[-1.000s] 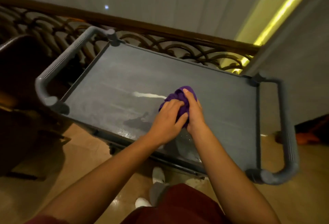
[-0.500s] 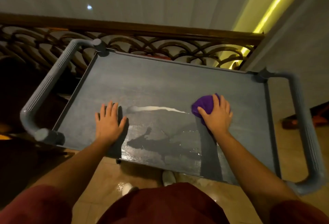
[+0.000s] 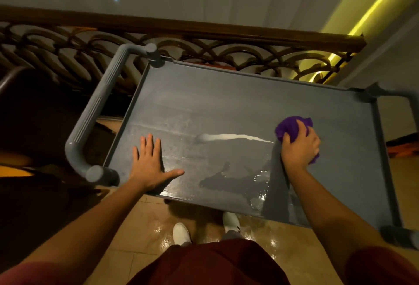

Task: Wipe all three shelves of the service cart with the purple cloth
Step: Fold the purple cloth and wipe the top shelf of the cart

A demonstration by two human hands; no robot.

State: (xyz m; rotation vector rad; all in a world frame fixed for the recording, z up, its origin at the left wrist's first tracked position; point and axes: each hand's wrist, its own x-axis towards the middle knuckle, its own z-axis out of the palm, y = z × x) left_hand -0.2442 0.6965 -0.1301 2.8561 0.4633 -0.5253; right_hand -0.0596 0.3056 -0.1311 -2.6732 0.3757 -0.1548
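The grey service cart's top shelf (image 3: 226,103) fills the middle of the head view, wet and shiny along its near edge. My right hand (image 3: 300,146) presses the bunched purple cloth (image 3: 292,127) onto the shelf's right part. My left hand (image 3: 149,164) lies flat with fingers spread on the shelf's near left corner, holding nothing. The two lower shelves are hidden under the top one.
Grey tubular handles stand at the cart's left end (image 3: 99,112) and right end (image 3: 408,103). A dark ornate railing (image 3: 204,42) runs just behind the cart. A dark chair (image 3: 29,114) sits at the left. My white shoes (image 3: 181,232) stand on glossy tiles.
My two hands were together on the cloth mid-shelf; the left came off and went flat at the left, while the right slid the cloth toward the shelf's right end.
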